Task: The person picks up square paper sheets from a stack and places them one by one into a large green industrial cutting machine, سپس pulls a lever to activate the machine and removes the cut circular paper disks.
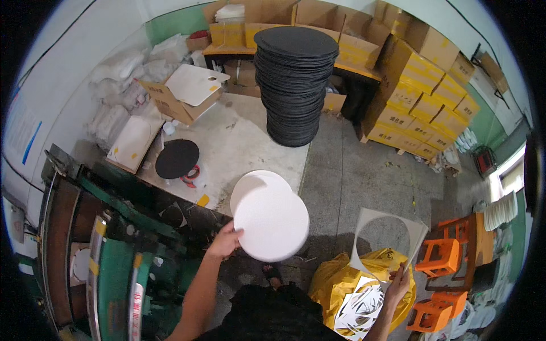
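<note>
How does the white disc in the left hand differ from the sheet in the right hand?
The disc is solid; the sheet has a round cutout. The disc is round; the sheet has corners. The disc looks bright white; the sheet looks greyish. Both are flat and held.

2 bare forearms (199, 301) spread wide apart.
The left hand (224, 241) pinched just off the front edge of the table (239, 128), thumb uppermost; the right hand (398, 282) pinched well beyond the table's right edge.

The forearms (200, 287) are bare, the garment (264, 314) is black, and the footwear (271, 266) is perhaps a dark sandal.
</note>
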